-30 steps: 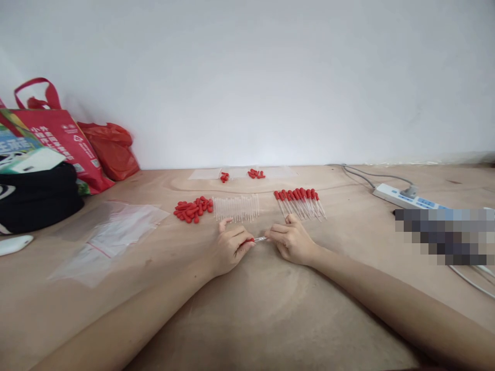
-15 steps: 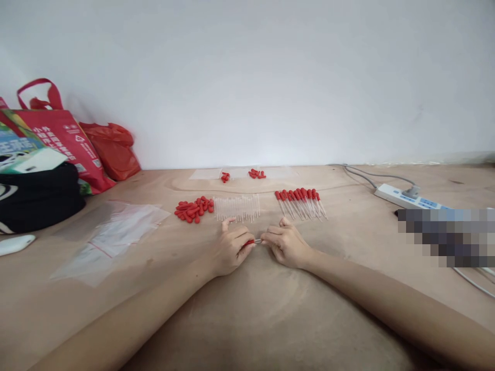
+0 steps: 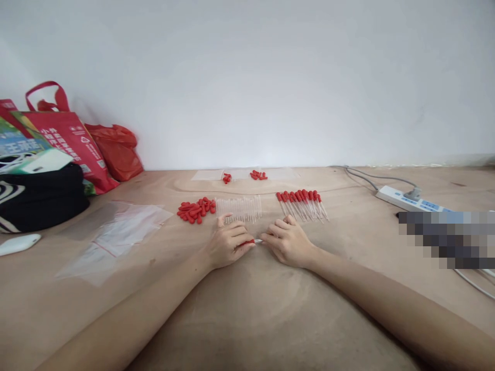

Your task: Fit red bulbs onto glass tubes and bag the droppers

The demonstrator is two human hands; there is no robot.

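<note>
1. Tabletop (image 3: 247,314): bare pale plywood, far edge against a white wall.
2. Black bag (image 3: 42,201): at the left edge, with a white box on top.
3. Red tote bag (image 3: 73,141): upright behind the black bag, at the far left corner.
4. Red plastic bag (image 3: 118,149): crumpled, just beside the tote, against the wall.
5. Clear zip bags (image 3: 116,229): flat and overlapping, left of centre.
6. Power strip (image 3: 410,200): white, toward the right edge, with a grey cable running to the far edge.
7. Left hand (image 3: 226,245): resting on the tabletop at centre, grip pinching the red bulb.
8. Right hand (image 3: 290,242): resting just beside the left, grip pinching the clear tube.
9. Row of bare tubes (image 3: 240,208): side by side, just beyond the left hand.
10. Row of capped droppers (image 3: 303,203): red ends toward the far edge, just beyond the right hand.
11. Heap of loose bulbs (image 3: 195,210): red, touching the left end of the bare tubes.
12. Clear tube (image 3: 258,240): lying level between the two hands, mostly hidden by fingers.
13. Red bulb (image 3: 249,241): at the tube's left end, meeting it.
</note>
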